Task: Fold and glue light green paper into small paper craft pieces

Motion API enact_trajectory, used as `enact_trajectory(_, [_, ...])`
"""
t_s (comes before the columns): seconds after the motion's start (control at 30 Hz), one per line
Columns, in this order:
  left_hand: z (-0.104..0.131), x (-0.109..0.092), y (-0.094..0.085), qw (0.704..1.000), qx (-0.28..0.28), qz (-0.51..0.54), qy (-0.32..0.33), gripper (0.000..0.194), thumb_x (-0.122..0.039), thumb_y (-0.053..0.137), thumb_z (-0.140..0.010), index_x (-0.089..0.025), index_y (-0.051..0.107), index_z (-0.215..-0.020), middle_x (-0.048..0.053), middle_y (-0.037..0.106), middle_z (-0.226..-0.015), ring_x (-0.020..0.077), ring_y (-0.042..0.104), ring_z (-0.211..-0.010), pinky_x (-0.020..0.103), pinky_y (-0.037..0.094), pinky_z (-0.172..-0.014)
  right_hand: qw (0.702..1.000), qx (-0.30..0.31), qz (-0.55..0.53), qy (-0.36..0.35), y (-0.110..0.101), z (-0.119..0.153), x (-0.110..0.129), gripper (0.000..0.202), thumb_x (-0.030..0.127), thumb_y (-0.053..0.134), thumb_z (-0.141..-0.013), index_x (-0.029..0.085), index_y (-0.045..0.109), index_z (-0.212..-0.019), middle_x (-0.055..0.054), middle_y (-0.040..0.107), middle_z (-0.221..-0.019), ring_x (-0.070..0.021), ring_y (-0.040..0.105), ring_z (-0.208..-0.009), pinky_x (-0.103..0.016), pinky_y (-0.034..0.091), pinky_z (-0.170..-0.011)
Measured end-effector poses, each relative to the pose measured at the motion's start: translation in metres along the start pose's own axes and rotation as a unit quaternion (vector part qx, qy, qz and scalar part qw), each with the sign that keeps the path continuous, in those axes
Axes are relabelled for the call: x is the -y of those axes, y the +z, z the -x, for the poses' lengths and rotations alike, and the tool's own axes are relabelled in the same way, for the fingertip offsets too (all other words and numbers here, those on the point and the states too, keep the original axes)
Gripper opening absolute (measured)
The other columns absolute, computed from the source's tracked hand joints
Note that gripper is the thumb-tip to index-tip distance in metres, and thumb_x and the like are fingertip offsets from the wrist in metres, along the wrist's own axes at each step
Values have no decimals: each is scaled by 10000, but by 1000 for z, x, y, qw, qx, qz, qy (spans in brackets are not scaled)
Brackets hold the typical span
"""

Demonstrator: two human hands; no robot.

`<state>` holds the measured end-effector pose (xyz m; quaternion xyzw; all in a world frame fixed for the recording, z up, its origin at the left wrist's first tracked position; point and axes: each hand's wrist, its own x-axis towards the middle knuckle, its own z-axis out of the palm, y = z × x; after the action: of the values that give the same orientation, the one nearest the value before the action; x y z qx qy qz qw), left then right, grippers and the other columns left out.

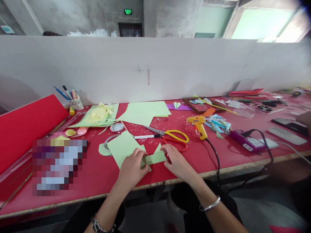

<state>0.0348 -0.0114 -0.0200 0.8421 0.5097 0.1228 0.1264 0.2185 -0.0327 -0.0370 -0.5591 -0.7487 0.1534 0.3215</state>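
A small cut piece of pale green paper (155,158) lies low over the table's front edge, between my two hands. My left hand (132,166) pinches its left end, thumb and fingers curled together. At its right end, my right hand (177,161) has its fingers bent around the paper's edge; the exact grip is partly hidden. Under and beside my left hand is a larger green sheet (123,147). Just beyond lie scissors (167,132) with yellow and red handles and a white pen (145,137).
A yellow glue gun (198,124) with a black cord lies to the right, near a purple power strip (250,142). Green sheets (143,111) and a pen cup (76,103) stand toward the white partition (109,71). Another person's hand (305,119) shows at far right.
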Motion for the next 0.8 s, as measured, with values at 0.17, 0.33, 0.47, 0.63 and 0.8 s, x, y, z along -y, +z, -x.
enact_trajectory(0.17, [0, 1, 2, 1000, -7, 6, 1, 240, -178, 463, -708, -212, 505, -942, 31, 531, -981, 168, 567, -768, 264, 404, -646, 996, -12, -84, 28, 5, 1, -3, 412, 71, 460, -670, 167, 438, -1070, -36, 523, -842, -149, 519, -716, -289, 456, -685])
enact_trajectory(0.33, [1, 3, -2, 999, -6, 51, 14, 218, -201, 478, -699, -203, 526, -911, 31, 535, -967, 161, 555, -747, 264, 406, -650, 991, 13, -128, 47, 3, 0, -3, 428, 97, 489, -703, 155, 467, -1126, -16, 551, -805, -119, 519, -653, -252, 456, -653])
enact_trajectory(0.47, [0, 8, -10, 981, 34, 189, -10, 218, -288, 466, -740, -200, 529, -929, 26, 564, -964, 142, 547, -719, 252, 431, -657, 988, 43, -146, 27, -1, -2, -3, 244, 85, 493, -708, 166, 602, -911, -29, 603, -814, -134, 553, -694, -245, 450, -651])
enact_trajectory(0.63, [-3, 10, -11, 966, 22, 254, -51, 306, -405, 407, -788, -180, 573, -911, 39, 622, -910, 159, 562, -747, 259, 441, -670, 989, 25, -143, 0, -6, -3, 0, 191, 66, 482, -717, 171, 619, -799, -21, 554, -772, -134, 536, -683, -251, 444, -651])
enact_trajectory(0.8, [-4, 9, -8, 960, 3, 274, -60, 346, -434, 390, -795, -176, 587, -913, 37, 638, -882, 155, 565, -736, 244, 440, -655, 988, -4, -154, -22, -6, -2, 9, 256, 2, 451, -677, 191, 609, -744, -33, 486, -905, -146, 526, -868, -280, 415, -806])
